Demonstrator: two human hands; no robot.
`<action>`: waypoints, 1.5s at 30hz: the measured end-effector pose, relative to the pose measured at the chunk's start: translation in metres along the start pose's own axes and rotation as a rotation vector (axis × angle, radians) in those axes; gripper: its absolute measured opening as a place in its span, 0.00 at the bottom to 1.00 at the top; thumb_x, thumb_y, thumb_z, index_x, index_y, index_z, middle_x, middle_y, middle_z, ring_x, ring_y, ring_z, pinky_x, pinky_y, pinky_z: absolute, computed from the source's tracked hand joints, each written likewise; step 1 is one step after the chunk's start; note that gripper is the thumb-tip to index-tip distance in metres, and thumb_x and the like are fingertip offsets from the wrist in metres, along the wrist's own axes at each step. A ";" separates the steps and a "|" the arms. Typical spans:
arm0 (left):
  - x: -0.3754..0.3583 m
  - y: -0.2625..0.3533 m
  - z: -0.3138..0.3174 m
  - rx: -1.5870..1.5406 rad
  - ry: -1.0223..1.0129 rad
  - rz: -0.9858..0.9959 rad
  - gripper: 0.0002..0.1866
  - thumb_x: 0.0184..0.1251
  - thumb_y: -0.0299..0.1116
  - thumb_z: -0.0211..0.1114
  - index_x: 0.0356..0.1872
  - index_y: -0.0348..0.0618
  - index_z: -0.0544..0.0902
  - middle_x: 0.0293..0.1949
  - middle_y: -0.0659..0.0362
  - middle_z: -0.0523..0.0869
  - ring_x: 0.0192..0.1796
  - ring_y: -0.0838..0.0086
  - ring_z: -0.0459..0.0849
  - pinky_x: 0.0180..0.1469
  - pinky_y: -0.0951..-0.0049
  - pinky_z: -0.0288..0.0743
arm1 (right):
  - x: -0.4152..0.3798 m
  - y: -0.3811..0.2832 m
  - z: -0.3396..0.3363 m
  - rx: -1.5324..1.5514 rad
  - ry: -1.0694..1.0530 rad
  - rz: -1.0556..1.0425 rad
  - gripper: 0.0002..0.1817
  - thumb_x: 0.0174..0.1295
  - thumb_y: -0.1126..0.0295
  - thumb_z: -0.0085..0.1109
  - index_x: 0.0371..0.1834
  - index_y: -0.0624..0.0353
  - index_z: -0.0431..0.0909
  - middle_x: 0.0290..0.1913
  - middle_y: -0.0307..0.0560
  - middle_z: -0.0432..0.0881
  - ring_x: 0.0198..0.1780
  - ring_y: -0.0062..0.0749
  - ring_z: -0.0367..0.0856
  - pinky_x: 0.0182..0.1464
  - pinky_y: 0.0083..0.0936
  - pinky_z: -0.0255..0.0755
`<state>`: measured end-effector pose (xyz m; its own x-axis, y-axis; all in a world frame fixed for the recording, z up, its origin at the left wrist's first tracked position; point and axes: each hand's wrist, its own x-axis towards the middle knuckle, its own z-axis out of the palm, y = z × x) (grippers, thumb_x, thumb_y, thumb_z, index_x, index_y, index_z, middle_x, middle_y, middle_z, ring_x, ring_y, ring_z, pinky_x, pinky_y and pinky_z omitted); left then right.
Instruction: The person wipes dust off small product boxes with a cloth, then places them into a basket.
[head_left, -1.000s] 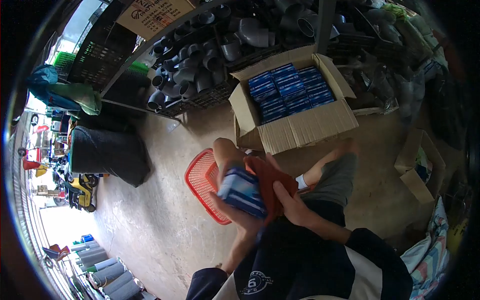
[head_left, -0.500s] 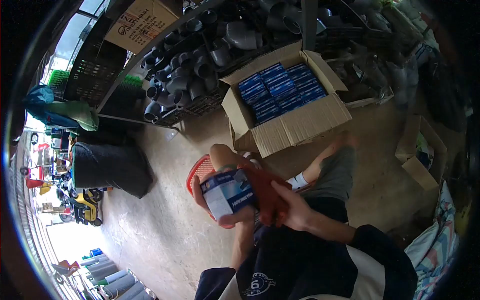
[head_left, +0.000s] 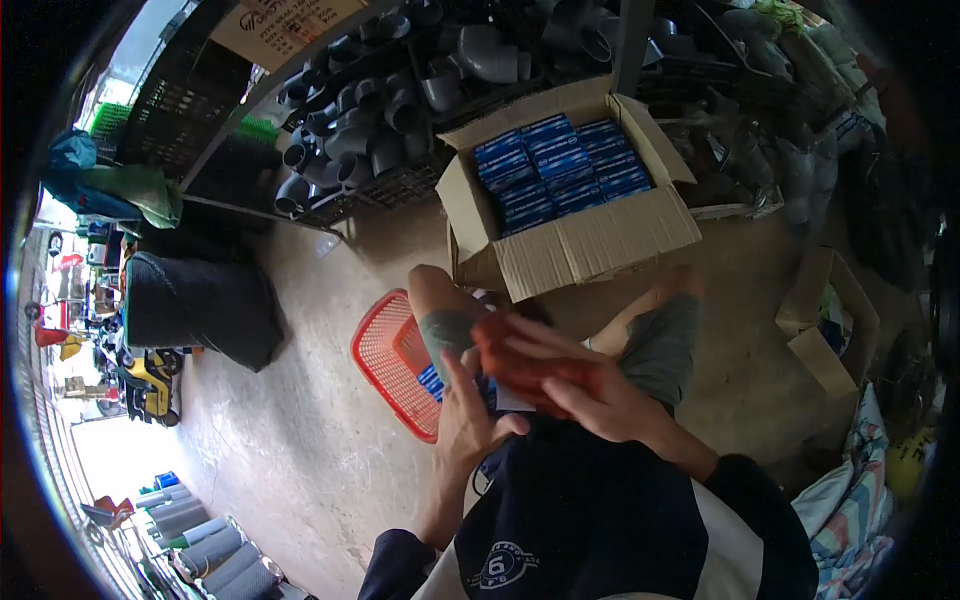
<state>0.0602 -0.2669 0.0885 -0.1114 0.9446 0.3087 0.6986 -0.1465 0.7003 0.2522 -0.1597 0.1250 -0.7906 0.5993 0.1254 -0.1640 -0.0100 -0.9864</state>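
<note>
I am gripping a small blue-and-white box (head_left: pixel 500 395) in my left hand (head_left: pixel 465 425) over my lap, just right of the red basket (head_left: pixel 385 365). My right hand (head_left: pixel 590 385) is pressing a red cloth (head_left: pixel 525 360) across the box, hiding most of it. Risk: the cloth is covering my grip, so the box may be slipping toward the concrete floor (head_left: pixel 330 440) or missing the basket.
</note>
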 end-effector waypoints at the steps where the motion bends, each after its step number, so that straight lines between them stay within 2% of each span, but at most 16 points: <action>1: -0.006 -0.001 -0.002 0.097 -0.004 -0.004 0.68 0.60 0.78 0.51 0.76 0.27 0.29 0.59 0.29 0.76 0.57 0.34 0.79 0.57 0.48 0.75 | 0.005 0.007 0.011 -0.104 -0.016 0.003 0.27 0.76 0.66 0.47 0.76 0.57 0.63 0.78 0.50 0.62 0.79 0.39 0.58 0.78 0.38 0.55; 3: 0.001 -0.005 -0.006 -0.002 0.047 -0.232 0.66 0.62 0.78 0.46 0.77 0.27 0.31 0.60 0.28 0.76 0.58 0.34 0.79 0.57 0.49 0.76 | 0.013 0.018 0.029 -0.322 -0.062 -0.004 0.26 0.75 0.67 0.48 0.76 0.57 0.64 0.78 0.50 0.61 0.80 0.41 0.56 0.78 0.38 0.54; 5: -0.006 -0.017 -0.012 -0.012 0.057 -0.396 0.62 0.64 0.79 0.38 0.77 0.26 0.36 0.62 0.27 0.74 0.59 0.36 0.80 0.57 0.51 0.76 | 0.014 0.018 0.041 -0.242 -0.075 0.070 0.25 0.75 0.67 0.50 0.74 0.57 0.67 0.77 0.50 0.63 0.80 0.43 0.57 0.78 0.39 0.53; 9: -0.027 -0.036 -0.002 -0.092 0.050 -0.421 0.61 0.65 0.78 0.39 0.77 0.26 0.42 0.64 0.29 0.73 0.62 0.39 0.78 0.60 0.54 0.75 | 0.021 0.036 0.037 -0.138 -0.206 0.181 0.23 0.74 0.69 0.50 0.71 0.58 0.71 0.75 0.51 0.67 0.79 0.44 0.59 0.78 0.38 0.53; 13: -0.032 -0.035 -0.001 -0.256 0.059 -0.352 0.60 0.66 0.76 0.41 0.77 0.25 0.44 0.64 0.29 0.72 0.63 0.39 0.77 0.62 0.54 0.73 | 0.043 0.043 0.053 -0.188 -0.128 0.227 0.23 0.73 0.70 0.46 0.69 0.62 0.73 0.73 0.53 0.70 0.78 0.45 0.61 0.78 0.39 0.53; 15: -0.030 -0.043 -0.004 -0.317 0.138 -0.325 0.59 0.68 0.75 0.42 0.77 0.25 0.44 0.63 0.30 0.73 0.61 0.39 0.78 0.61 0.55 0.73 | 0.053 0.054 0.052 -0.243 -0.212 0.123 0.23 0.70 0.70 0.46 0.66 0.64 0.75 0.73 0.54 0.71 0.78 0.47 0.60 0.78 0.42 0.53; 20: -0.059 -0.085 -0.001 -0.564 0.283 -0.536 0.56 0.70 0.75 0.37 0.79 0.30 0.45 0.58 0.33 0.77 0.55 0.45 0.81 0.59 0.58 0.73 | 0.069 0.067 0.066 -0.123 -0.325 0.239 0.25 0.67 0.63 0.46 0.59 0.69 0.80 0.67 0.62 0.76 0.74 0.53 0.66 0.76 0.48 0.55; 23: -0.072 -0.110 0.002 -0.812 0.491 -0.739 0.53 0.70 0.76 0.34 0.79 0.36 0.49 0.56 0.39 0.79 0.53 0.52 0.83 0.57 0.60 0.74 | 0.066 0.089 0.051 0.118 -0.376 0.294 0.27 0.67 0.55 0.46 0.48 0.72 0.82 0.57 0.63 0.82 0.63 0.63 0.76 0.71 0.50 0.61; 28: -0.086 -0.230 -0.027 -1.369 1.036 -0.989 0.45 0.74 0.72 0.29 0.71 0.42 0.66 0.53 0.49 0.82 0.50 0.61 0.85 0.53 0.62 0.81 | 0.018 0.105 0.023 0.397 0.310 0.676 0.24 0.69 0.51 0.48 0.50 0.63 0.78 0.48 0.55 0.83 0.53 0.49 0.82 0.61 0.46 0.71; 32: -0.132 -0.382 -0.019 -1.400 1.107 -1.036 0.44 0.76 0.71 0.30 0.55 0.38 0.80 0.39 0.54 0.87 0.40 0.63 0.88 0.45 0.64 0.85 | -0.018 0.126 0.002 0.490 0.765 0.783 0.25 0.73 0.49 0.45 0.56 0.61 0.76 0.51 0.50 0.81 0.54 0.38 0.80 0.60 0.39 0.73; 34: -0.161 -0.461 -0.008 -1.250 1.015 -1.125 0.43 0.77 0.68 0.31 0.48 0.38 0.82 0.33 0.57 0.88 0.38 0.67 0.88 0.40 0.66 0.84 | -0.028 0.134 0.001 0.415 0.833 0.799 0.25 0.73 0.50 0.46 0.57 0.60 0.75 0.53 0.49 0.80 0.55 0.39 0.79 0.60 0.40 0.73; 36: -0.185 -0.531 0.005 -0.788 0.727 -1.233 0.42 0.78 0.67 0.32 0.45 0.36 0.82 0.31 0.54 0.88 0.38 0.66 0.88 0.40 0.63 0.82 | -0.051 0.140 -0.005 0.395 0.882 0.815 0.25 0.74 0.50 0.46 0.57 0.61 0.75 0.53 0.49 0.80 0.55 0.40 0.79 0.59 0.40 0.73; 37: -0.205 -0.574 0.014 -0.294 0.414 -1.300 0.39 0.79 0.64 0.37 0.43 0.33 0.82 0.33 0.45 0.87 0.40 0.56 0.88 0.44 0.56 0.80 | -0.071 0.146 -0.014 0.420 0.893 0.813 0.25 0.74 0.50 0.46 0.58 0.61 0.75 0.52 0.49 0.80 0.54 0.40 0.79 0.59 0.41 0.74; 40: -0.213 -0.598 0.033 0.118 0.043 -0.952 0.36 0.77 0.62 0.44 0.44 0.30 0.80 0.37 0.40 0.87 0.45 0.45 0.87 0.49 0.52 0.78 | -0.081 0.159 -0.017 0.341 0.976 0.902 0.24 0.75 0.53 0.45 0.58 0.62 0.74 0.52 0.49 0.81 0.51 0.41 0.81 0.56 0.39 0.76; 44: -0.216 -0.621 0.060 0.209 -0.576 -1.022 0.27 0.75 0.57 0.52 0.52 0.40 0.80 0.52 0.41 0.83 0.52 0.47 0.84 0.55 0.53 0.77 | -0.094 0.170 -0.025 0.268 0.998 0.978 0.26 0.73 0.52 0.45 0.60 0.64 0.74 0.53 0.50 0.83 0.52 0.43 0.82 0.57 0.38 0.75; 45: -0.223 -0.628 0.073 0.254 -0.513 -0.978 0.31 0.72 0.64 0.51 0.50 0.44 0.81 0.51 0.46 0.87 0.58 0.51 0.83 0.56 0.44 0.75 | -0.094 0.172 -0.024 0.235 1.005 1.011 0.27 0.73 0.52 0.45 0.62 0.64 0.73 0.54 0.51 0.82 0.53 0.43 0.81 0.58 0.38 0.75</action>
<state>-0.3022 -0.3638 -0.4664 -0.4267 0.6385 -0.6405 0.6006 0.7295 0.3271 0.3124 -0.1984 -0.0585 0.1009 0.5541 -0.8263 0.0346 -0.8320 -0.5537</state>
